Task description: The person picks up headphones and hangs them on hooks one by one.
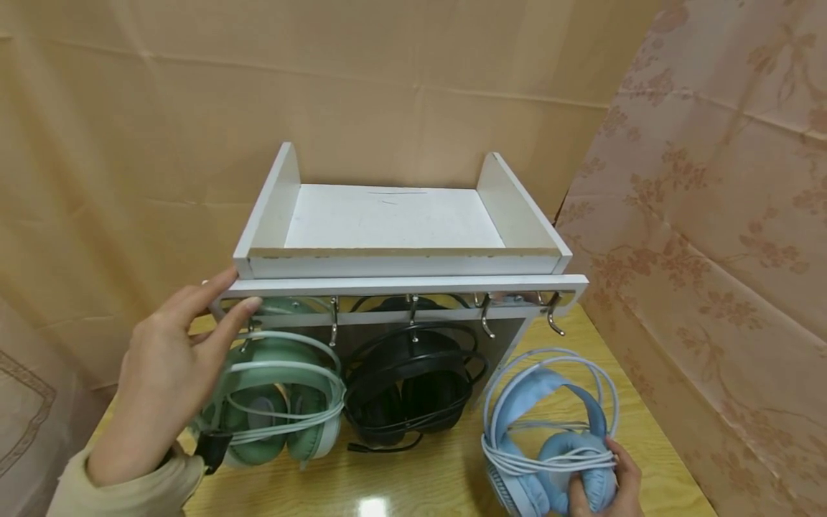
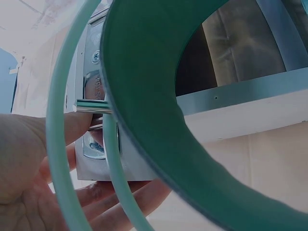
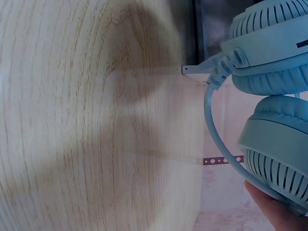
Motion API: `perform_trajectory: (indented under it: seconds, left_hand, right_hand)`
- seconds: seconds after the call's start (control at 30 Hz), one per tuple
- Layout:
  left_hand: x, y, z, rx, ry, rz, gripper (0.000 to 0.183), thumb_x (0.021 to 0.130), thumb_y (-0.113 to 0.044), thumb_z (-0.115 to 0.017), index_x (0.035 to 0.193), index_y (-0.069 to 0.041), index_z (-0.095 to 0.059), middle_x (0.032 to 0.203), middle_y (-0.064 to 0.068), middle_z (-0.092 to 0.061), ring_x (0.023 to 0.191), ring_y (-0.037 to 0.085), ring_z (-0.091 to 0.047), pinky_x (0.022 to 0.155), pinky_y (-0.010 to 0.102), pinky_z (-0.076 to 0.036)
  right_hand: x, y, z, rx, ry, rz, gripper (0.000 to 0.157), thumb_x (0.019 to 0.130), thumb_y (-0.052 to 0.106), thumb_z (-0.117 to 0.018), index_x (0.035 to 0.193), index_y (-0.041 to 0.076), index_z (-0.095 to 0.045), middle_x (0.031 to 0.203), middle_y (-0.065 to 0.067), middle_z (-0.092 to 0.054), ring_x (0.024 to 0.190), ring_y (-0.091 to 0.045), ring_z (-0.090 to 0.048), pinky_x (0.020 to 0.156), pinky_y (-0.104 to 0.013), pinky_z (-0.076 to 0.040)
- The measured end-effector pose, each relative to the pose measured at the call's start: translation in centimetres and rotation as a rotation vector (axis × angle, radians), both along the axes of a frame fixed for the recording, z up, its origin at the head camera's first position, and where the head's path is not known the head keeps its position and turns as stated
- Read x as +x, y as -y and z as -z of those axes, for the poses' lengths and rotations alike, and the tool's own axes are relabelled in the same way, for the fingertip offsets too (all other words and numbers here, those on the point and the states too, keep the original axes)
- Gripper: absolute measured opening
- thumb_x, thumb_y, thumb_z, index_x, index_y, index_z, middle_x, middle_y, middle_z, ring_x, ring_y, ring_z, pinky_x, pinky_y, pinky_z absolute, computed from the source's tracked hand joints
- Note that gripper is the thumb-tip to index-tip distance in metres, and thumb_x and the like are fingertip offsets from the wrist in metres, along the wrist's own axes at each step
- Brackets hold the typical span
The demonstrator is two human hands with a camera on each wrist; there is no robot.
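Note:
My left hand (image 1: 168,352) grips the left end of a white hook rack (image 1: 407,286), thumb on the front rail and fingers around its far side. Light green headphones (image 1: 274,350) hang from the leftmost hook, right beside that hand; their band and cable cross in front of it in the left wrist view. At the lower right, my right hand (image 1: 622,477) holds light blue headphones (image 1: 562,449) by an ear cup, low and apart from the hooks. Their pale cable (image 3: 210,113) is wound around the cups. Most of the right fingers are hidden behind the cup.
Black headphones (image 1: 413,366) hang in the rack's middle. Two metal hooks (image 1: 553,316) at the right carry nothing. An open white tray (image 1: 394,219) tops the rack. Below is a wood-grain table (image 1: 362,481); a tan cloth (image 1: 388,93) hangs behind, a floral one (image 1: 723,237) at right.

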State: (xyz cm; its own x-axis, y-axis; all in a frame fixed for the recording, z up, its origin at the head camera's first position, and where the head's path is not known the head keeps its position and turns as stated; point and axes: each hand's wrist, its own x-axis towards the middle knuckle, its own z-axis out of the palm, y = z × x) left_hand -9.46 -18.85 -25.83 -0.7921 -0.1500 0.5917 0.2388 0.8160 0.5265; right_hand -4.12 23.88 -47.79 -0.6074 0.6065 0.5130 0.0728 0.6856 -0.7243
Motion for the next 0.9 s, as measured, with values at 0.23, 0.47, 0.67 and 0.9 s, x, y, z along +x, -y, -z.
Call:
perform_trajectory:
  seconds: [0.23, 0.47, 0.67, 0.9]
  left_hand:
    - [0.1, 0.1, 0.1, 0.032, 0.049, 0.0, 0.044, 0.085, -0.031, -0.067, 0.126, -0.017, -0.06, 0.115, 0.014, -0.064, 0.088, 0.024, -0.066, 0.06, 0.037, -0.045]
    - [0.2, 0.2, 0.1, 0.04, 0.084, -0.009, 0.044, 0.085, -0.035, -0.066, 0.126, -0.02, -0.059, 0.12, 0.012, -0.062, 0.08, 0.011, -0.065, 0.056, 0.019, -0.037]
    - [0.2, 0.2, 0.1, 0.038, 0.069, -0.013, 0.044, 0.084, -0.034, -0.067, 0.126, -0.022, -0.059, 0.117, 0.013, -0.064, 0.064, -0.029, -0.041, 0.062, 0.026, -0.043]
    - [0.2, 0.1, 0.2, 0.044, 0.055, -0.008, 0.044, 0.085, -0.033, -0.067, 0.127, -0.022, -0.058, 0.118, 0.015, -0.063, 0.091, 0.033, -0.064, 0.066, 0.051, -0.045]
  right_hand:
    - [-0.4, 0.2, -0.1, -0.043, -0.06, 0.026, 0.07, 0.065, -0.008, -0.07, 0.129, 0.014, -0.054, 0.096, 0.043, -0.04, 0.078, 0.026, -0.039, 0.068, 0.001, -0.029]
    - [-0.8, 0.2, 0.2, -0.069, -0.167, -0.015, 0.066, 0.066, -0.012, -0.066, 0.128, 0.004, -0.052, 0.101, 0.038, -0.045, 0.087, 0.021, -0.046, 0.071, 0.001, -0.033]
    - [-1.1, 0.1, -0.1, -0.093, -0.244, -0.087, 0.065, 0.064, -0.016, -0.063, 0.127, -0.003, -0.048, 0.107, 0.032, -0.05, 0.093, 0.016, -0.05, 0.074, 0.0, -0.035]
    - [-1.2, 0.2, -0.6, -0.159, -0.281, -0.139, 0.068, 0.063, -0.02, -0.06, 0.128, -0.009, -0.043, 0.107, 0.027, -0.053, 0.093, 0.011, -0.052, 0.074, -0.002, -0.039]
